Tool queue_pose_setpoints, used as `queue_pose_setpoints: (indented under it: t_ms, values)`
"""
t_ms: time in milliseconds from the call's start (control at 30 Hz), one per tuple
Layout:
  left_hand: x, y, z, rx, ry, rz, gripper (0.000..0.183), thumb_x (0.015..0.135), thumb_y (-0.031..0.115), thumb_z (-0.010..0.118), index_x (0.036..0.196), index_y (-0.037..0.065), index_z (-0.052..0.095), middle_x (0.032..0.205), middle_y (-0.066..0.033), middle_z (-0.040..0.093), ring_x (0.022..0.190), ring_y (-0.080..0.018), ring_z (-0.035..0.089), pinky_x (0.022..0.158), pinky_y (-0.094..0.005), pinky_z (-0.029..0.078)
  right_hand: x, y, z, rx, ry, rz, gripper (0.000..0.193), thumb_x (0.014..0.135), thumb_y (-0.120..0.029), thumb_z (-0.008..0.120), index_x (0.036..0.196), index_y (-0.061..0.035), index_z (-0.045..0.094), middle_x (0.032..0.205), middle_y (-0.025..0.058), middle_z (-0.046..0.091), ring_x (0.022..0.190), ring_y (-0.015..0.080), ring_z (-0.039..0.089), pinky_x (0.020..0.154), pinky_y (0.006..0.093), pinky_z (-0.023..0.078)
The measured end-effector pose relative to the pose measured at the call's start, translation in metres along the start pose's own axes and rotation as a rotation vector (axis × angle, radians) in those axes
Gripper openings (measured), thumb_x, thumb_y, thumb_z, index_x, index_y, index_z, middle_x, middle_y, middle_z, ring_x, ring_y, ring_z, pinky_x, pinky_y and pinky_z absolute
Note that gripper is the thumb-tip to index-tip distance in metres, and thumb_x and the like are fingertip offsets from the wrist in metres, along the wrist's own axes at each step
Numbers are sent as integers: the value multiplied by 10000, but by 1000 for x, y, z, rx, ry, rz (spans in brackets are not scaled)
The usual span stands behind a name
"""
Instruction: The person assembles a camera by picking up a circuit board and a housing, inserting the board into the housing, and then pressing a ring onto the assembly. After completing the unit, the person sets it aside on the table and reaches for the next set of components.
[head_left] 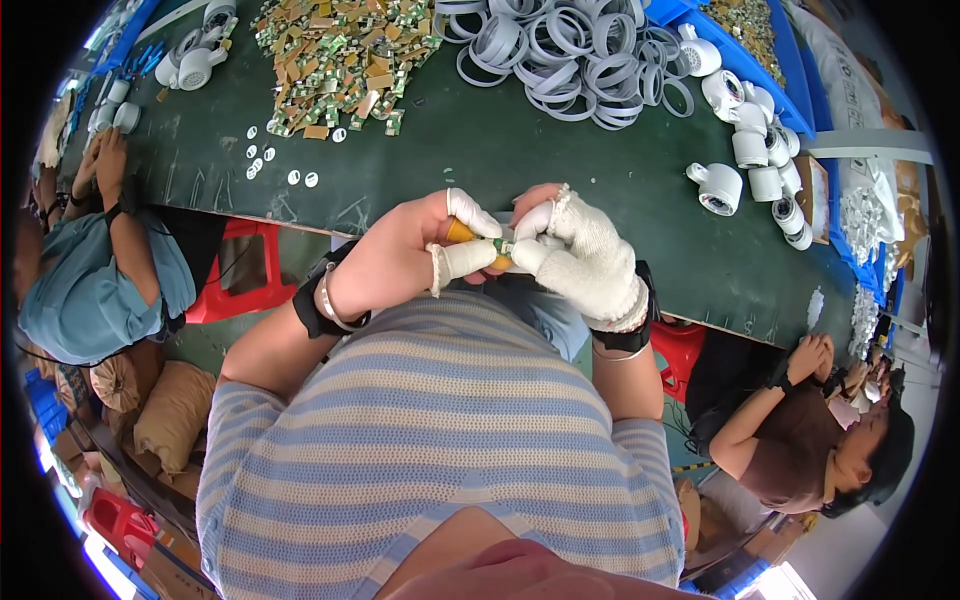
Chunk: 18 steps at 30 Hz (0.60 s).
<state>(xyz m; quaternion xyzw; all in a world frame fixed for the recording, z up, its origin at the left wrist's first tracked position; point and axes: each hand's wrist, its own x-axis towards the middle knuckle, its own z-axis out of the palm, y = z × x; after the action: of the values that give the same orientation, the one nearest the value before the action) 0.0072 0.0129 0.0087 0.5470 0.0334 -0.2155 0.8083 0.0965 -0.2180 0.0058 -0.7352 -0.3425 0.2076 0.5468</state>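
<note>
Close to my body, at the near edge of the table, both hands meet in front of my chest. My left hand (395, 255) is bare but for white covers on the thumb and a finger; orange-yellow shows beside them, perhaps another finger cover. My right hand (590, 255) wears a white knitted glove. Between the fingertips of both hands is a small green circuit board (502, 245), pinched from either side and mostly hidden by the fingers. Beyond my hands, a large heap of small green and tan circuit boards (335, 60) lies on the dark green table (400, 160).
Grey rings (585, 60) are piled at the far middle. White round housings (755, 130) line the right side beside blue bins (790, 70). Small white discs (294, 177) lie left of centre. Co-workers sit at left (100, 270) and right (790, 440); red stools (240, 270) stand below the table.
</note>
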Motion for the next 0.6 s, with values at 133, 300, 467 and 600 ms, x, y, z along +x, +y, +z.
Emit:
queue_pose_setpoints:
  t_ms: [133,300,467,600]
  values:
    - [-1,-2,2,-55,-4,-41,158,1040,81,653,1180,13,624,1097,-98,744,1015,-146,726,852,-284,588,-2,6,3,6,-4,-30,122,819,-28,757,916,-48,687,1036,78,657,903,180,627,785,324,501]
    - [0,3,-2,44,-13,-84,171,1033,84,662,1182,25,602,1093,-126,744,1000,-198,750,834,-305,608,0,2,0,-38,-25,-34,121,818,-28,759,914,-50,688,1037,77,656,917,192,633,798,328,501]
    - [-1,4,0,36,7,-101,185,1041,124,663,1184,11,627,1059,-95,751,967,-148,727,844,-283,588,0,0,-2,-20,-43,14,123,810,-27,761,909,-55,692,1042,84,656,922,203,638,791,326,499]
    - [-1,2,-3,-13,-31,-151,180,1039,110,665,1185,15,623,1054,-89,750,960,-138,720,840,-274,580,6,0,-8,-98,-144,-79,135,799,-49,781,912,-65,707,1028,80,670,921,217,643,800,345,502]
